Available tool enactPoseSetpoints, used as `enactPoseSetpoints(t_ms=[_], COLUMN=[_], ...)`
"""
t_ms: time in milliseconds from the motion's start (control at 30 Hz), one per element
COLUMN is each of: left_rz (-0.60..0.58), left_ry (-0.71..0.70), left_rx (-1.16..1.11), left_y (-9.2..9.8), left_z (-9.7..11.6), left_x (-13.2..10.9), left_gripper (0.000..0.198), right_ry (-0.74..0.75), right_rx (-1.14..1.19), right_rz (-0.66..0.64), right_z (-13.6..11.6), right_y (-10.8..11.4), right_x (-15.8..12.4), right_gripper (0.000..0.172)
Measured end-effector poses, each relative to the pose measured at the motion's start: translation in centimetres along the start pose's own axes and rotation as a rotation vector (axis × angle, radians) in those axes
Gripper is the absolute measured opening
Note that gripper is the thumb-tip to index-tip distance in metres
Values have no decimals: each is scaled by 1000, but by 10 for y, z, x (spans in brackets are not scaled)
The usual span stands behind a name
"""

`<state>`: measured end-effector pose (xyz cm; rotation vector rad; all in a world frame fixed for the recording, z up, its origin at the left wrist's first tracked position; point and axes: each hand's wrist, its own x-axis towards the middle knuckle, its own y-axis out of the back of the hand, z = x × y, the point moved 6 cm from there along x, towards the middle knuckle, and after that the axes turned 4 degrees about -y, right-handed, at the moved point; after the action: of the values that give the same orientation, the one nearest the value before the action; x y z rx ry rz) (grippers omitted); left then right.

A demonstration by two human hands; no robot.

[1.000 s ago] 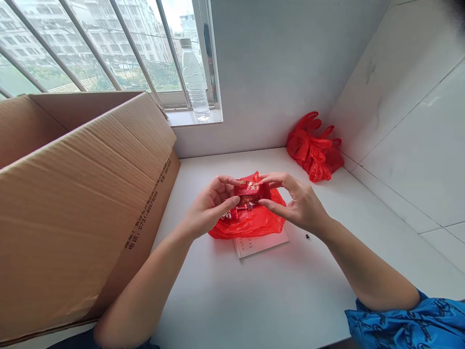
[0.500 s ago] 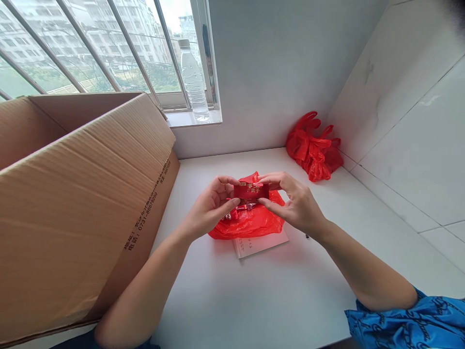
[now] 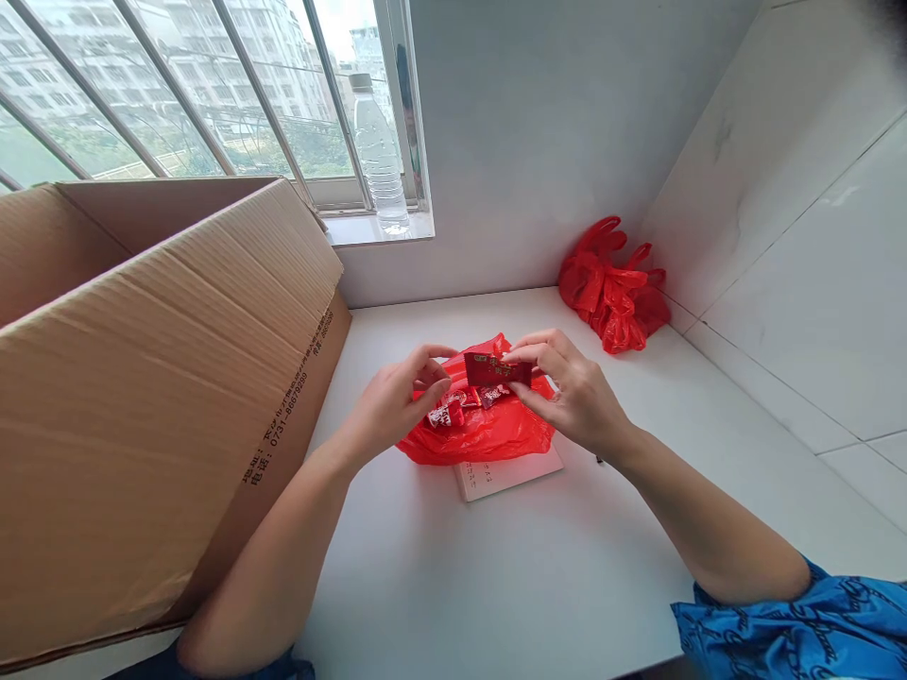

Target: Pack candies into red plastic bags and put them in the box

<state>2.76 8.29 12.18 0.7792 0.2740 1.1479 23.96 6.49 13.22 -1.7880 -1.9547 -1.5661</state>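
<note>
A small dark red packet (image 3: 486, 369) with gold lettering is pinched at its right end by my right hand (image 3: 567, 382). My left hand (image 3: 397, 397) is just left of the packet, apart from it, its fingers spread and holding nothing. Beneath both hands a red plastic bag (image 3: 488, 439) lies spread on the white table (image 3: 496, 586). Several small wrapped pieces (image 3: 446, 413) in red and dark wrappers rest on the bag. Under the bag's front edge a white booklet (image 3: 506, 474) with handwritten-looking characters sticks out.
A large open cardboard box (image 3: 162, 378) fills the left side. At the back right, a crumpled red bag (image 3: 613, 288) lies against the wall. A clear bottle (image 3: 383, 170) stands on the window sill (image 3: 354, 229). A small dark object (image 3: 599, 460) lies right of the booklet.
My left hand has let go of the packet and moved left. The packet, now only in my right hand, has shifted slightly right and tilted. More of the wrapped pieces shows.
</note>
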Motion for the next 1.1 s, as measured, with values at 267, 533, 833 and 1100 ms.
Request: enactPoseSetpoints(t_ms=[267,533,833,1100], left_rz=[-159,-262,-306,-13], left_ry=[72,118,85,125], left_rx=[412,558,494,-294], left_y=[-9,-31,-32,-20], left_z=[-14,-37,-31,-5], left_x=[0,1,1,3], left_gripper=[19,11,14,27], right_ry=[26,33,-47,-314], right_rx=[-278,-531,-276,189], right_rz=[-261,-211,-337,-317], right_z=[5,15,14,12], right_y=[-25,-47,-49,-39], right_x=[-8,-14,-15,-7], right_gripper=[22,22,13,31])
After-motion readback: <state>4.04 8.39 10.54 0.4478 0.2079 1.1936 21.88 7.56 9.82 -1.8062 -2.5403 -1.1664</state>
